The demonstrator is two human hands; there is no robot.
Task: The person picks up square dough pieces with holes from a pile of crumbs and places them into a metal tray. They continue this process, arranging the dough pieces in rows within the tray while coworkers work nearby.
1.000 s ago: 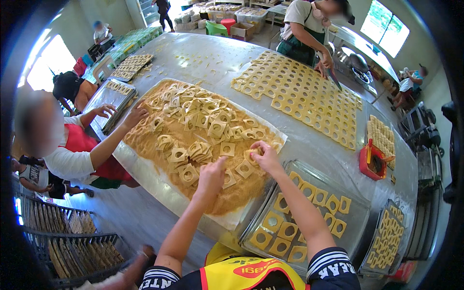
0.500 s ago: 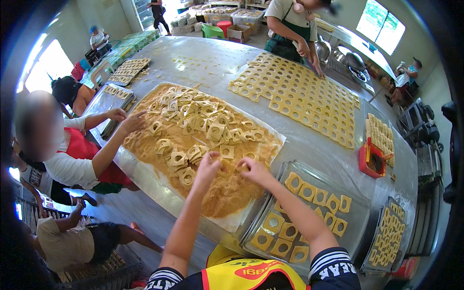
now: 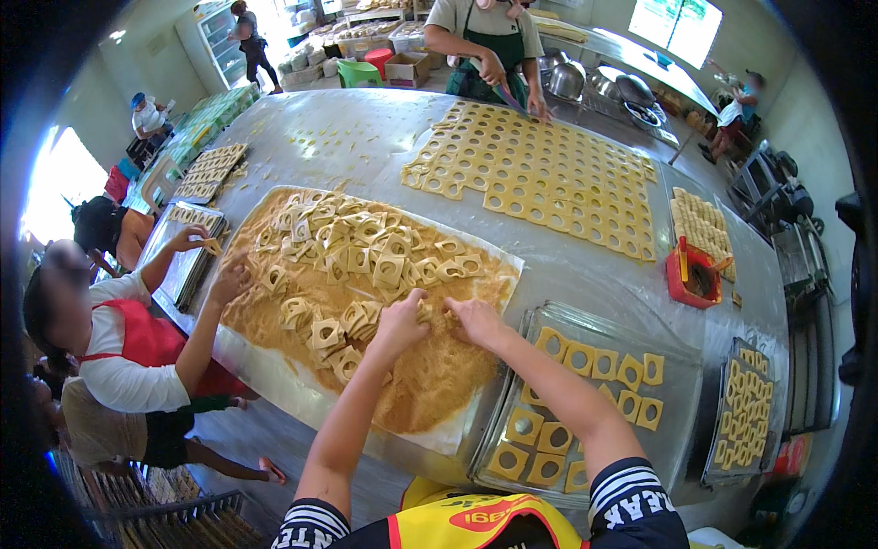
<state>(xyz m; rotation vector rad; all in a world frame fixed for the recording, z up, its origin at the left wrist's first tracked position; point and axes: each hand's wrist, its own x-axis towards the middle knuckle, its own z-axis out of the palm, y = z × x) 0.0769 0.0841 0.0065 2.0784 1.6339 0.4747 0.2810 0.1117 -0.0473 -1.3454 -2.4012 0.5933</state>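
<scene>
Left hand (image 3: pixel 400 322) and right hand (image 3: pixel 476 320) on crumb-coated dough squares (image 3: pixel 352 265), baking tray (image 3: pixel 681 366) beside

Your left grip (image 3: pixel 400 322) and right grip (image 3: pixel 476 320) rest side by side on the crumb sheet (image 3: pixel 274 375) at the bench's (image 3: pixel 366 137) near edge. Right of the sheet, at the near right corner, lies a tray (image 3: pixel 677 366) holding squares (image 3: pixel 594 361). Behind both, toward the far edge, lies the cut dough (image 3: pixel 549 174). A tub (image 3: pixel 693 276) sits at the right edge.
</scene>
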